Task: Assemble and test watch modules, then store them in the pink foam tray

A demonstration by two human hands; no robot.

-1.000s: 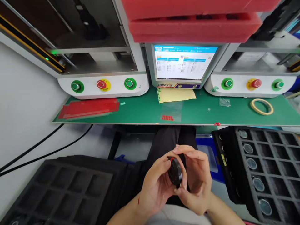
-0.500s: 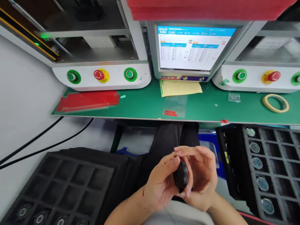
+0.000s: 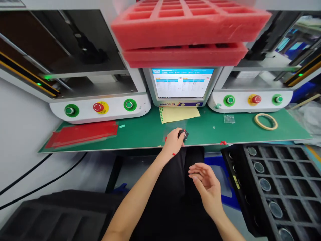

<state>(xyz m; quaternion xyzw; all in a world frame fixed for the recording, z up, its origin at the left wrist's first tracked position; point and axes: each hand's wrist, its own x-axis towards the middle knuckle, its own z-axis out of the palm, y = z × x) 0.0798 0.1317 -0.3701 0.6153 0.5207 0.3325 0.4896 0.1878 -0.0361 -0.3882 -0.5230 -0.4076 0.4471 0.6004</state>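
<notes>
My left hand [image 3: 173, 142] reaches forward onto the green bench mat [image 3: 140, 132] and grips a small round black part [image 3: 183, 134] with a red mark on it, resting it near the mat's front edge. It sits on a clear film sheet [image 3: 175, 129] below the yellow paper [image 3: 178, 114]. My right hand [image 3: 204, 182] hovers over my lap, palm up, fingers loosely apart and empty. At the lower right a black foam tray [image 3: 288, 174] holds several round lens-like parts [image 3: 263, 184] in its cells.
Two white machines [image 3: 100, 108] with green and red buttons flank a monitor [image 3: 182, 83]. Red foam trays [image 3: 185, 30] are stacked above the monitor. Red sheets [image 3: 82, 133] lie at the mat's left, a tape roll [image 3: 265, 121] at its right. A black foam tray [image 3: 50, 217] lies lower left.
Both hands held the black part together over my lap. Now the left hand has carried it forward onto the bench mat, and the right hand has let go and opened.
</notes>
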